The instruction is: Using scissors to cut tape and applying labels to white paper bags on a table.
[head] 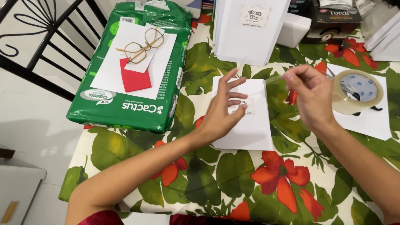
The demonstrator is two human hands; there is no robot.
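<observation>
The left hand (225, 109) lies on a white bag (246, 118) in the middle of the table (233, 179). Its fingers are spread out, and the fingertips press on a small label (246, 106) stuck on the bag. This hand grips nothing. The right hand (310, 98) is up above the bag's right edge. Its fingers are pinched on a thin clear strip of tape (273, 78), which runs left toward the other hand.

The tape could go wrong. It is thin and sticky, so it might curl and stick to itself or to a finger. If the left hand slips, the label might slide and end up crooked. If the tape lands slanted, it may wrinkle on the paper.

A roll of tape (358, 91) sits on a white sheet (375, 121) near the right edge of the table. Something dark lies partly under the roll, but it is hard to tell what. A green pack (129, 96) lies at the left edge. On it are white papers, a red card (134, 77) and a pair of glasses (143, 46). More white bags (250, 37) stand at the far edge, and a dark box (333, 21) sits in the far right corner.

The table has a cloth with big green leaves and red flowers. The floor (37, 125) to the left is pale tile. A black metal chair (46, 37) stands there.
</observation>
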